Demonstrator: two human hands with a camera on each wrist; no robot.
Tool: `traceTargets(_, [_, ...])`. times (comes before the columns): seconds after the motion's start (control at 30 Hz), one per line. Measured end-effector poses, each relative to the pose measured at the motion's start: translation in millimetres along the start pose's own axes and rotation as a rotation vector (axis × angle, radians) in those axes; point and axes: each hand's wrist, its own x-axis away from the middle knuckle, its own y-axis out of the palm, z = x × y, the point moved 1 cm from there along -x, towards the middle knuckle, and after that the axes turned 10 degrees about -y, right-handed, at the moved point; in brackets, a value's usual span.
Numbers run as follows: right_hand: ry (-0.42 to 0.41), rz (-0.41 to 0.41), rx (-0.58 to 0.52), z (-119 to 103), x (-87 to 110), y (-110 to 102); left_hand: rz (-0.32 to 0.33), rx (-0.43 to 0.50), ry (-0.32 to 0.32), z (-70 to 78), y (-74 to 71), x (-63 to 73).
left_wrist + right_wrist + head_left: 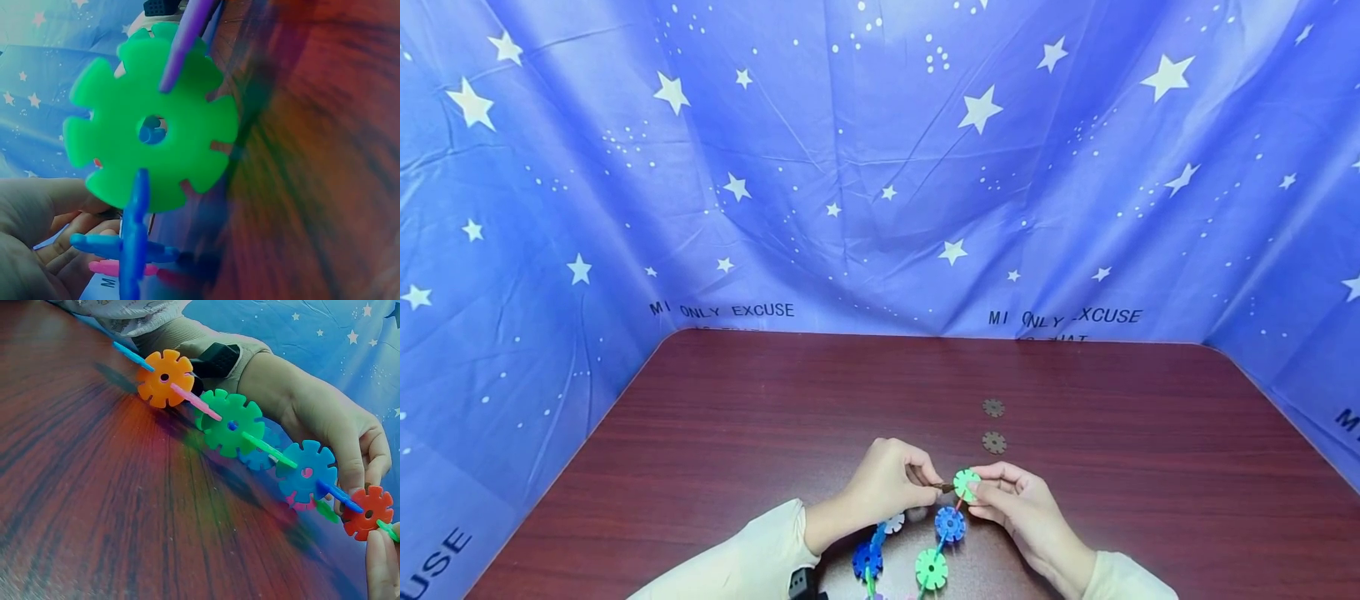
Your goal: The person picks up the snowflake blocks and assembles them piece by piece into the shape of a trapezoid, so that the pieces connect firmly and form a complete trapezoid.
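Notched plastic snowflake discs are joined slot to slot in a chain that bends around below my hands. My right hand (1026, 508) pinches the light green disc (967, 485) at one end of it. From the left, my left hand (887, 479) pinches a dark brown disc (942, 486), seen edge-on, against that green disc's rim. Below hang a blue disc (951, 524) and another green disc (932, 569). In the right wrist view, a red disc (369, 514) and an orange disc (165, 379) belong to the chain. A large green disc (187, 137) fills much of the left wrist view.
Two loose brown discs, one nearer (994, 442) and one farther (993, 407), lie flat beyond my right hand on the dark red wooden table (760, 392). A blue star-printed curtain (850, 167) hangs behind the table and along its sides.
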Motion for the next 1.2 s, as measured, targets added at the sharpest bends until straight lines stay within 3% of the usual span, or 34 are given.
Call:
traceTargets(0.3, [-0.034,0.041,0.025,0.7,1.3,1.7,-0.002,-0.012,-0.002,0.3,2.5,0.2])
traceTargets(0.53, [-0.07,-0.023,-0.032,2.1,1.6,0.6,0.02,-0.023,0.003,1.7,4.4,-0.3])
traceTargets(0.77, [-0.042,-0.034,-0.07,0.2,1.6,0.6,0.014,-0.009,-0.01,2.8,5.3,-2.9])
traceTargets(1.0, [0.003,-0.037,-0.048,0.2,1.2,-1.5,0.04,-0.104,0.074,6.6,7.3,-4.1])
traceTargets(1.1, [0.03,-0.038,-0.028,0.4,1.6,-2.9,0.016,-0.072,0.054,6.1,6.6,-3.5])
traceTargets(1.2, [0.036,-0.053,-0.005,0.9,2.4,-3.8,-0.059,-0.021,0.022,5.0,3.7,-4.9])
